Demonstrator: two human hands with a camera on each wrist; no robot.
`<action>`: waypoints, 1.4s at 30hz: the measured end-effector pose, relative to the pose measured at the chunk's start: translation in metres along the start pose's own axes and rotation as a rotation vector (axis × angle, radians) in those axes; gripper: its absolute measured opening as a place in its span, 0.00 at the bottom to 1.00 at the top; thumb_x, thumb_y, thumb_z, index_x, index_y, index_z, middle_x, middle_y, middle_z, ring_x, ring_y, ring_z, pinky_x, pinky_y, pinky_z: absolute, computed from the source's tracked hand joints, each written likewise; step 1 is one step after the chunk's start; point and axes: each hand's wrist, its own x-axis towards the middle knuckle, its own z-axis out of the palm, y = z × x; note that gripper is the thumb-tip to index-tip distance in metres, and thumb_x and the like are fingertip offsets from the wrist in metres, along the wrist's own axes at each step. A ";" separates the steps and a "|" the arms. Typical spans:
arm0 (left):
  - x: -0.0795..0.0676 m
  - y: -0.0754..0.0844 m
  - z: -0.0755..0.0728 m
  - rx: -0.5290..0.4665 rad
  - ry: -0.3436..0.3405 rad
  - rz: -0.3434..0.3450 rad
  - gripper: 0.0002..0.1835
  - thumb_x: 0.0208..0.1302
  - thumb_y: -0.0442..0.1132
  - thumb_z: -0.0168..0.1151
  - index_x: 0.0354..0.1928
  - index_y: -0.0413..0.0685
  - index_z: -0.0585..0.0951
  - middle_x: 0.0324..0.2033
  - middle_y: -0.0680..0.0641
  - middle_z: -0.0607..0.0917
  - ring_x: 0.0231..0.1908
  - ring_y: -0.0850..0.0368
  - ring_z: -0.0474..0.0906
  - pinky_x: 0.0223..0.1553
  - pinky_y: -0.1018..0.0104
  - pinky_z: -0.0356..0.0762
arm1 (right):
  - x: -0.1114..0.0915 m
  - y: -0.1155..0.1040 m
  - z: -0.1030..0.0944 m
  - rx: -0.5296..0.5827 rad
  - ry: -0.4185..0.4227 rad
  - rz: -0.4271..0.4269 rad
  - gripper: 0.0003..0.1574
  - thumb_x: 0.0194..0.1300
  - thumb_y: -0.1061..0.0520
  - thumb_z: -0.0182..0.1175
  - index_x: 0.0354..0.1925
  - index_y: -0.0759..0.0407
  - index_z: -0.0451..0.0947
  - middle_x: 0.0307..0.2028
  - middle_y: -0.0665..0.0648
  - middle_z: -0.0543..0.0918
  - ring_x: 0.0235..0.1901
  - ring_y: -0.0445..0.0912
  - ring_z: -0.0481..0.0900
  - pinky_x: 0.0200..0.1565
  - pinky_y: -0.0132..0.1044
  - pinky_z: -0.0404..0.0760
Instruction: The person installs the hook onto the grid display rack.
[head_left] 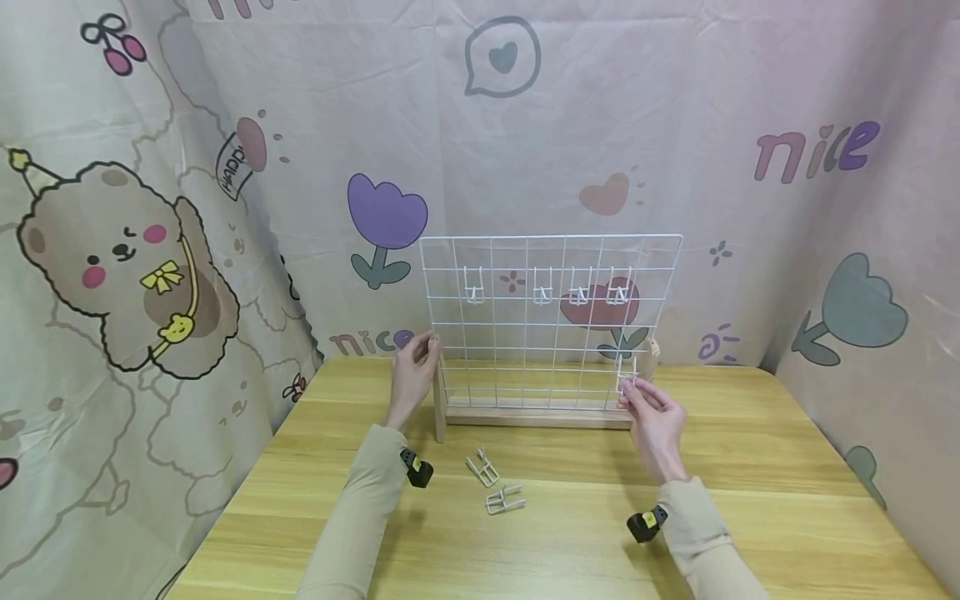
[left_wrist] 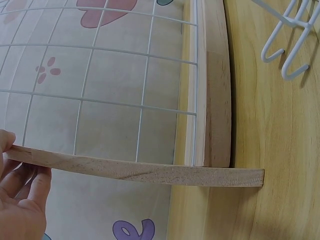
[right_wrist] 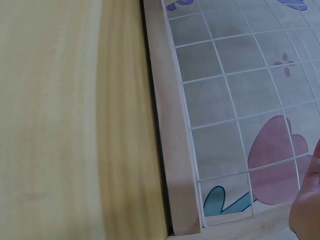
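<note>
Head view: the left hand [head_left: 412, 377] has thumb and fingers pinching the upper end of the wooden post [head_left: 439, 404] on the rack's left side. The right hand [head_left: 660, 423] pinches a white hook [head_left: 620, 372] at the lower right of the wire grid [head_left: 527, 323]; can't tell if it's latched on. Four hung hooks [head_left: 542, 295] sit in a row higher up, and two loose hooks [head_left: 495, 504] lie on the table [head_left: 570, 542].

Left wrist view: yep, thumb over the post, fingers under it.

Right wrist view: just a sliver of hand beside the grid, so can't tell the fingers from there.
</note>
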 end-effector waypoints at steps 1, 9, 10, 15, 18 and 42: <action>0.000 -0.001 0.000 -0.003 -0.003 -0.002 0.22 0.73 0.38 0.59 0.62 0.30 0.76 0.58 0.31 0.82 0.60 0.37 0.81 0.63 0.52 0.80 | 0.001 -0.001 0.001 -0.006 0.009 -0.007 0.10 0.61 0.74 0.64 0.34 0.62 0.86 0.29 0.54 0.91 0.21 0.41 0.86 0.30 0.28 0.89; -0.001 0.001 0.000 -0.007 -0.002 -0.001 0.20 0.73 0.37 0.59 0.61 0.32 0.77 0.58 0.31 0.83 0.60 0.37 0.81 0.63 0.52 0.80 | 0.005 -0.008 0.003 -0.019 0.022 -0.040 0.09 0.60 0.72 0.67 0.34 0.60 0.87 0.30 0.53 0.92 0.22 0.41 0.86 0.31 0.30 0.89; -0.001 0.001 0.000 -0.005 -0.003 -0.003 0.20 0.73 0.37 0.59 0.61 0.32 0.77 0.58 0.31 0.83 0.60 0.37 0.81 0.63 0.52 0.80 | 0.006 -0.008 0.003 -0.014 0.021 -0.045 0.09 0.60 0.72 0.66 0.35 0.61 0.87 0.30 0.53 0.92 0.22 0.41 0.86 0.31 0.30 0.89; -0.001 0.002 0.000 -0.003 -0.006 0.003 0.20 0.73 0.37 0.59 0.62 0.32 0.76 0.58 0.31 0.82 0.60 0.36 0.81 0.63 0.51 0.80 | 0.008 -0.011 0.006 0.005 0.021 -0.051 0.09 0.60 0.73 0.66 0.34 0.61 0.87 0.29 0.54 0.92 0.21 0.41 0.86 0.30 0.30 0.89; -0.001 0.002 0.000 0.001 -0.009 0.008 0.21 0.73 0.36 0.59 0.62 0.31 0.76 0.58 0.30 0.82 0.60 0.35 0.80 0.63 0.50 0.80 | 0.009 -0.012 0.007 0.005 0.026 -0.044 0.10 0.60 0.73 0.66 0.33 0.60 0.87 0.29 0.53 0.92 0.21 0.41 0.86 0.30 0.29 0.89; -0.001 0.000 0.000 -0.009 -0.009 0.007 0.21 0.73 0.37 0.59 0.62 0.31 0.76 0.58 0.30 0.82 0.60 0.35 0.80 0.64 0.49 0.80 | 0.015 -0.015 0.009 -0.049 0.020 -0.051 0.08 0.61 0.73 0.65 0.37 0.65 0.86 0.28 0.53 0.91 0.22 0.41 0.88 0.31 0.30 0.90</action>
